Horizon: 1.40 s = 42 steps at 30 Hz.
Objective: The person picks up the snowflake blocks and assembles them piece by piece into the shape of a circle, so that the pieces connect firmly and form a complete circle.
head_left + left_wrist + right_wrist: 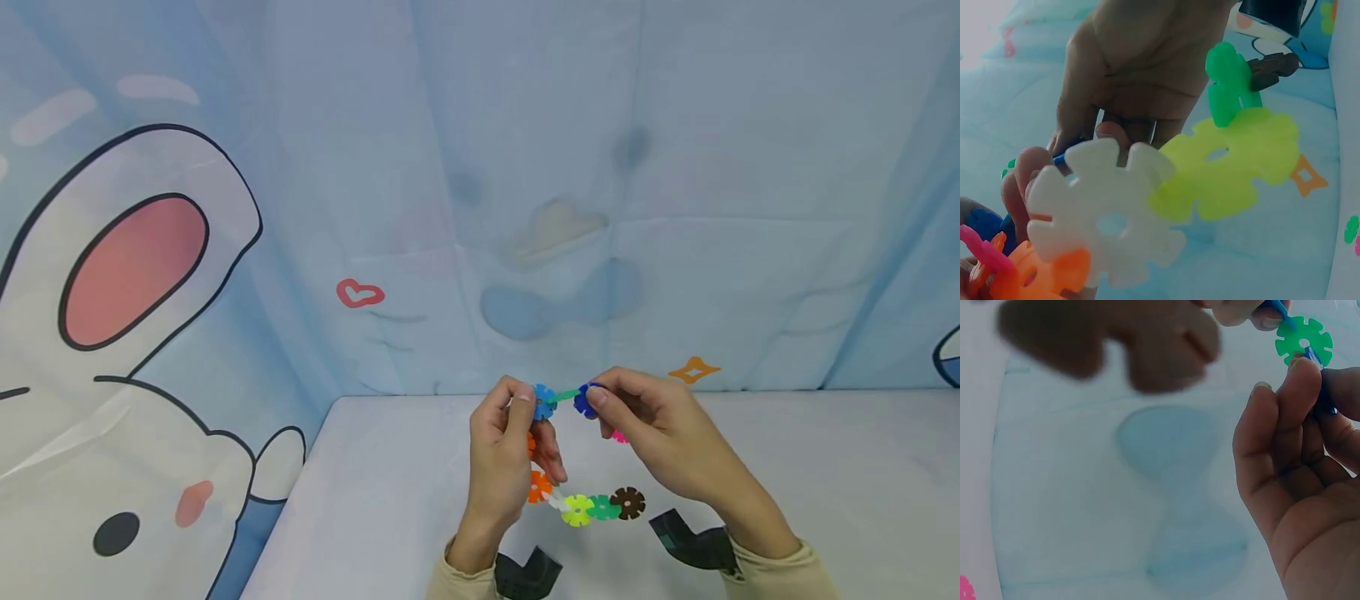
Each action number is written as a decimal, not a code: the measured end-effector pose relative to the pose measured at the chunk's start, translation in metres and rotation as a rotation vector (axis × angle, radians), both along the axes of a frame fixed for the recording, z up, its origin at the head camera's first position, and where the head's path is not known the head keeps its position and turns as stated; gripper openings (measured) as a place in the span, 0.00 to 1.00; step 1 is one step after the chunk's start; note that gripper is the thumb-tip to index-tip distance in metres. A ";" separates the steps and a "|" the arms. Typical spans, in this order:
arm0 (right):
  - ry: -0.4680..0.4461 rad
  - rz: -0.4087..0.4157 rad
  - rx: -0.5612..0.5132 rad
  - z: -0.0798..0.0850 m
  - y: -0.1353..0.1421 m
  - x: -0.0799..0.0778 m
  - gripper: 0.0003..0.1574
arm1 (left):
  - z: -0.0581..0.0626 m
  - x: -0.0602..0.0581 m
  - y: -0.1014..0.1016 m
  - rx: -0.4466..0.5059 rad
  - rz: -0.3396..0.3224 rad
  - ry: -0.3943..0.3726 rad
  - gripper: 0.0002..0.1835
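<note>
The left hand [501, 454] pinches a light-blue disc [543, 400], the right hand [663, 433] pinches a dark-blue disc [583, 403], and there's a green disc [566, 396] bridging the gap between them! Below, from the left palm towards the right wrist, runs a linked row: orange disc [538, 487], white disc [557, 500], yellow disc [577, 510], second green disc [602, 507], brown disc [628, 502].

White disc [1079, 203] looming up front, orange disc [1013, 282] at its lower left, yellow disc [1247, 156] overlapping right, green disc [1225, 87], brown disc [1275, 70] beyond; behind, the right hand [1141, 69] pinches a blue disc [1074, 145]!
</note>
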State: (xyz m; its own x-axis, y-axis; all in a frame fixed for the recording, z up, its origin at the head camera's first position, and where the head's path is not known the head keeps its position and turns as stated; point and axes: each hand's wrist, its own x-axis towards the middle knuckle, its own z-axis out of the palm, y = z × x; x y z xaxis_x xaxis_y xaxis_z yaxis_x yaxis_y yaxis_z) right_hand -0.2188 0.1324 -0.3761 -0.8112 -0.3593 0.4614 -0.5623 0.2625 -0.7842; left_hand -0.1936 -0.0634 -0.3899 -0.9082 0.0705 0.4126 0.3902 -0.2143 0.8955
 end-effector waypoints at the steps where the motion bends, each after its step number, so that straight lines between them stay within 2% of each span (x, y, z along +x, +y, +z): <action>1: 0.004 0.005 0.001 0.000 0.000 0.000 0.09 | 0.000 0.000 0.000 -0.008 -0.005 0.011 0.19; 4: 0.020 0.009 0.005 0.001 0.001 0.001 0.10 | 0.000 0.000 0.000 -0.058 -0.005 0.066 0.18; 10: 0.062 0.007 0.052 0.006 0.008 0.005 0.12 | 0.001 0.000 -0.004 -0.154 0.000 0.222 0.14; 16: 0.116 0.048 0.079 0.009 0.015 0.006 0.13 | 0.002 0.001 -0.007 -0.222 -0.014 0.288 0.13; 20: 0.207 0.049 0.103 0.009 0.017 0.008 0.18 | 0.003 0.003 -0.008 -0.265 -0.017 0.323 0.13; 25: 0.377 -0.043 0.147 0.009 0.015 0.011 0.23 | 0.003 0.004 -0.006 -0.311 -0.015 0.350 0.13; 27: 0.415 -0.083 0.147 0.010 0.014 0.012 0.23 | 0.003 0.004 -0.006 -0.322 -0.013 0.357 0.13; 30: 0.402 -0.136 0.129 0.011 0.013 0.014 0.22 | 0.003 0.003 -0.007 -0.332 -0.008 0.363 0.13; 35: 0.299 -0.208 0.078 0.011 0.011 0.014 0.20 | 0.002 0.002 -0.008 -0.330 -0.002 0.361 0.13; 42: 0.235 -0.215 -0.003 0.010 0.006 0.014 0.18 | 0.001 0.001 -0.003 -0.286 0.001 0.335 0.14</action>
State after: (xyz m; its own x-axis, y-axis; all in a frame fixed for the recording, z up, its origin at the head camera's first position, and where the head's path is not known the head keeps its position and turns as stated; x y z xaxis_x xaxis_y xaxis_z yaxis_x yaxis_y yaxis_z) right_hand -0.2048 0.1381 -0.3663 -0.7395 -0.1894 0.6459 -0.6600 0.3930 -0.6403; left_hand -0.1923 -0.0661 -0.3894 -0.7279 0.2240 0.6481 0.6689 0.0240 0.7430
